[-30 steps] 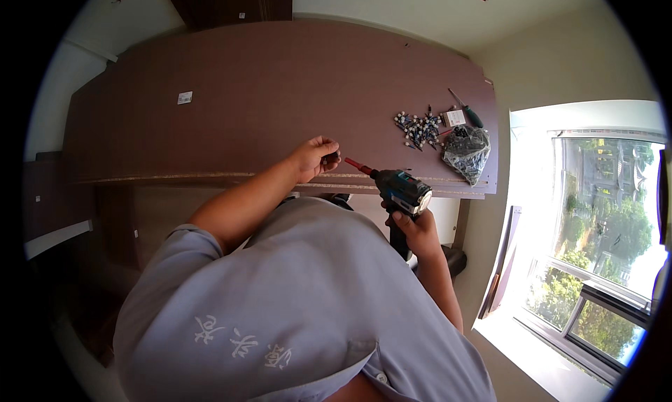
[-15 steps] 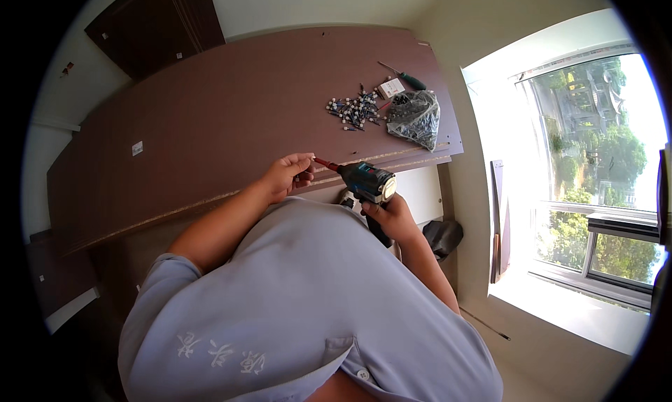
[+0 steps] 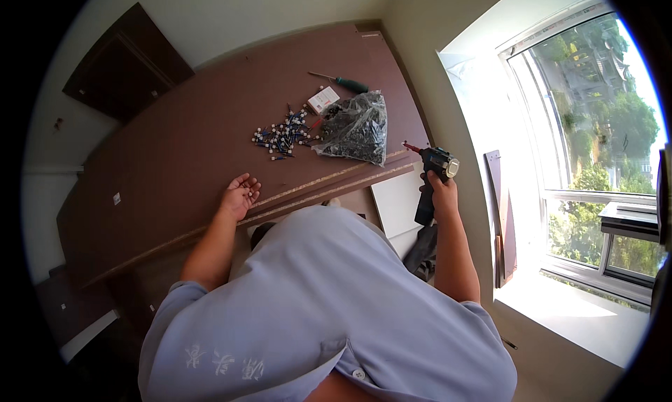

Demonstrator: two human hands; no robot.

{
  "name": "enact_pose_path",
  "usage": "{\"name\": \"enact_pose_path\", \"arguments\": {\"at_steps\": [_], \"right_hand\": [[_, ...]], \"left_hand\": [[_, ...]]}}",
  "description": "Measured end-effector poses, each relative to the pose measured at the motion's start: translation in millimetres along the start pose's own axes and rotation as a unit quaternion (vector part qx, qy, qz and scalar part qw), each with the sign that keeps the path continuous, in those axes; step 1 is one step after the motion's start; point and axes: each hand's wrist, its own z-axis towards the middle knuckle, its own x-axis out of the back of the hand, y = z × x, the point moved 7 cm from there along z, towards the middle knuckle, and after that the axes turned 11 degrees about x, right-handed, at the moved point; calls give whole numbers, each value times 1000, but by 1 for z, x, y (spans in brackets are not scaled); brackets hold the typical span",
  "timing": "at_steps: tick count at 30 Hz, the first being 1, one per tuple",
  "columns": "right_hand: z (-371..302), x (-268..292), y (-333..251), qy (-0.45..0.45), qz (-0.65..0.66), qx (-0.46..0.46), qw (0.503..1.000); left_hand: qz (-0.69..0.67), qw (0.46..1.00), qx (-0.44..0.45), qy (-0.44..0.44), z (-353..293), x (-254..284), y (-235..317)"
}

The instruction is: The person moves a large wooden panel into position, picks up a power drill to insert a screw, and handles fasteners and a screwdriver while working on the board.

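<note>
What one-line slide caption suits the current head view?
Power driver in right hand, left hand loosely curled at a brown panel bearing fasteners, bag and screwdriver.

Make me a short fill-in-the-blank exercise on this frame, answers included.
1. The power driver is in the person's ____ hand.
2. In the picture, the loose fittings lie to the ____ of the plastic bag.
3. The screwdriver has a dark ____ handle.
4. The small box is mostly ____.

Missing words: right; left; green; white.
</note>
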Motion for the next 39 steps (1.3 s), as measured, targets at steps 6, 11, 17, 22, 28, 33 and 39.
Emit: {"name": "enact_pose_path", "arguments": {"at_steps": [6,11,17,22,28,33,39], "right_hand": [[66,19,-15,-51,-163,-34,985],[105,-12,-60,-191,-378,44,905],[120,-14,-62,-232,-377,6,897],[121,-9,-57,-228,-374,14,899],[116,-8,-64,-220,-417,78,879],[37,-6,-106,-171,-226,11,959],[-91,-96,-104,-323,96,-53,940]], "left_hand": [[12,997,-53,61,-9,-1,-14],[20,994,-39,96,-14,-3,-12],[20,993,-40,112,-13,-6,-13],[27,991,-65,111,-7,-11,-11],[31,987,-75,138,-12,-17,-20],[132,986,-91,43,-34,-62,-21],[276,944,-152,-93,-83,-130,-8]]}}
